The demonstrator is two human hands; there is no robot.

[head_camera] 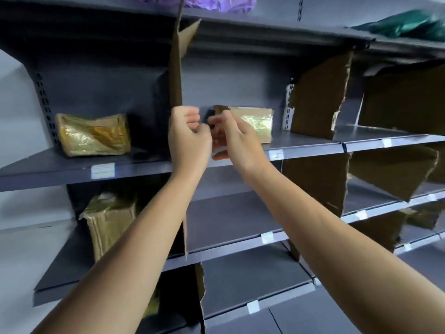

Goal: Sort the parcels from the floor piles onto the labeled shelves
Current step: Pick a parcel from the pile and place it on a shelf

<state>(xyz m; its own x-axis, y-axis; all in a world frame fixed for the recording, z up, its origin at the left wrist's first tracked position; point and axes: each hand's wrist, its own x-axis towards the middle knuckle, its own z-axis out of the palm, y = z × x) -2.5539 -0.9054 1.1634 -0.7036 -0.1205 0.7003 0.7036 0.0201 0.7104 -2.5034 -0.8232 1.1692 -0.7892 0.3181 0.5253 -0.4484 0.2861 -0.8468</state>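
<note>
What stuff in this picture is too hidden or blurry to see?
Head view:
- Shelf labels: too small and blurred to read.
- What the left hand and right hand hold, if anything: curled fingers hide it.
- Purple thing: cut off by the top edge.
- Middle parcel: right hand covers its left end.

Three taped parcels [92, 135] show plainly: at nine o'clock, at centre, at seven o'clock. Two plastic bags [216, 2] lie on top, purple at twelve, green at two. At least six cardboard dividers [317, 102] stand. At least eight white labels [103, 170] show, mostly from three to five o'clock.
</note>
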